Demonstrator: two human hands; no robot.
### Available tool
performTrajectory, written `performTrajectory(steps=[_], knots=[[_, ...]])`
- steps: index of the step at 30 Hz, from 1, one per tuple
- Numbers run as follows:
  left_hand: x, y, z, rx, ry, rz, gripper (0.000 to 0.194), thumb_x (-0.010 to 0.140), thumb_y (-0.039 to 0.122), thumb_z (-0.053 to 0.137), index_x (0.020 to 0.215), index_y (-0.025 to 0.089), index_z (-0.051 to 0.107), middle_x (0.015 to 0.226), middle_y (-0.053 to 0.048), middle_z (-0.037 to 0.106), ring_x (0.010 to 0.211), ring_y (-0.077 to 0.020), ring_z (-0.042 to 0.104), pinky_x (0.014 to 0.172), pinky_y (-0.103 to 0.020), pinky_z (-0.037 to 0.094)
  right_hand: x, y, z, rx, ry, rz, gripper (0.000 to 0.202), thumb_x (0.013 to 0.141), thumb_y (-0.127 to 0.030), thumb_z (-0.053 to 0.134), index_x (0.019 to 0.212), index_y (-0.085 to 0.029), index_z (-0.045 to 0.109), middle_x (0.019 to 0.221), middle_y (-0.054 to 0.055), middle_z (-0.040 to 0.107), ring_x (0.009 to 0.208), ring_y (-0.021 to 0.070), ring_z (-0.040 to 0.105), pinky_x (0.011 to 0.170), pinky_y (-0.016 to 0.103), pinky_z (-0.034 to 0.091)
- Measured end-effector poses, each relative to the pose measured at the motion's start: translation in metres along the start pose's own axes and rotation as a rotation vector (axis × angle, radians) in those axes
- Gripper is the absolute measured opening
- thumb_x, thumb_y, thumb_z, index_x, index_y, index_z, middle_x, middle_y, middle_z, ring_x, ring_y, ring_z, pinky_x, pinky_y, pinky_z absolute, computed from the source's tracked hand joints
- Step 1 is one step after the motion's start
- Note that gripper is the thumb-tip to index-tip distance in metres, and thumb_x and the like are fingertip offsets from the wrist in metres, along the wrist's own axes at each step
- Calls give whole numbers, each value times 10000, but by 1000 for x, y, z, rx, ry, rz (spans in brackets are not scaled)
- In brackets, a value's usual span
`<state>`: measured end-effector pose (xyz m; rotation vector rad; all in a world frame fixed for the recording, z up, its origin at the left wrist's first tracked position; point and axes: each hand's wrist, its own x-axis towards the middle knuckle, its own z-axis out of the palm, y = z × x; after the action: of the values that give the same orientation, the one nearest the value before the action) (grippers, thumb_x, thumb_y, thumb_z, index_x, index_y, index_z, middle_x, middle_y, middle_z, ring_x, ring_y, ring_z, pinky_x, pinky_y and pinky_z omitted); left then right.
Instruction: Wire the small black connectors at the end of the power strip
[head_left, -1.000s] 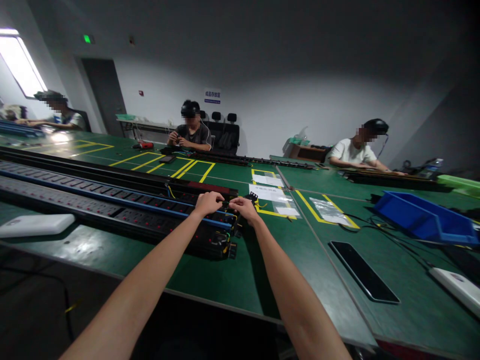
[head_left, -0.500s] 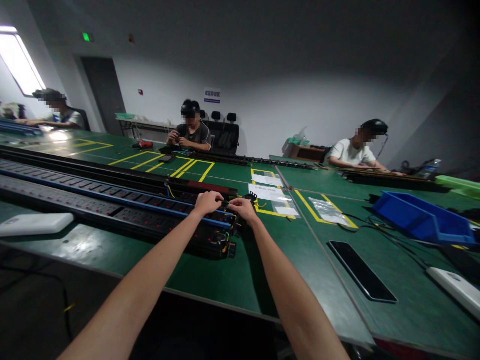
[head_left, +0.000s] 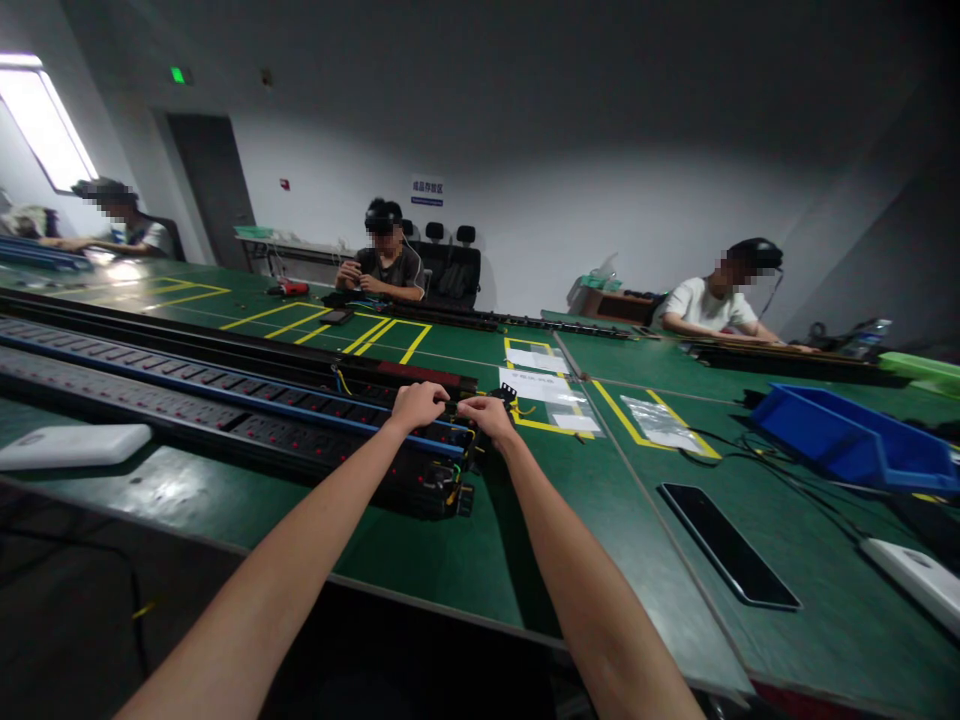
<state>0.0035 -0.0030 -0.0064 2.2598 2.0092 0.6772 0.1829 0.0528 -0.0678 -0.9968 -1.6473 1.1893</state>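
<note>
Socket strips (head_left: 285, 435) where, clock centred on the hands?

"Smooth green surface (head_left: 615, 540) under everything, slightly glossy. Strips on it, running off toward 9 and 10 o'clock: long, straight, black, rows of rectangular sockets, red dots, narrow blue rail (head_left: 300, 404) alongside."

"Next size down?"

"Blue bin (head_left: 847, 435), 3 o'clock, angular, looks plastic. Phone (head_left: 727, 545), flat dark slab, 4 o'clock."

"Hands?"

"Left hand (head_left: 418, 405) and right hand (head_left: 489, 416), close together over the strips' right-hand end. Each grip has fingers bent in; clamped on something or not, can't tell, too small."

"How far along?"

"Socket rows look in place. Nearest strip's end looks unfinished: thin yellow and green wires (head_left: 456, 474) exposed, curving by a dark end piece (head_left: 465, 502). Wiring inside, can't tell."
</note>
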Motion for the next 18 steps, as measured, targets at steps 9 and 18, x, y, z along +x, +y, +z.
performTrajectory(steps=[9,18], knots=[[1,0,0,0,-9,-3,281,838,354,575,1049,334,758,1089,20,772,1107,-219,668,1024,-333,442,-7,-7,-8,72,-62,75,365,685,-338,805,996,-153,763,841,74,755,626,135,619,596,260,503],[0,0,0,4,-6,-3,276,843,341,571,1050,334,755,1094,20,770,1113,-218,666,1019,-336,444,-6,-2,-9,125,-150,65,447,625,-282,859,1028,-159,710,786,44,742,744,186,696,712,302,543]])
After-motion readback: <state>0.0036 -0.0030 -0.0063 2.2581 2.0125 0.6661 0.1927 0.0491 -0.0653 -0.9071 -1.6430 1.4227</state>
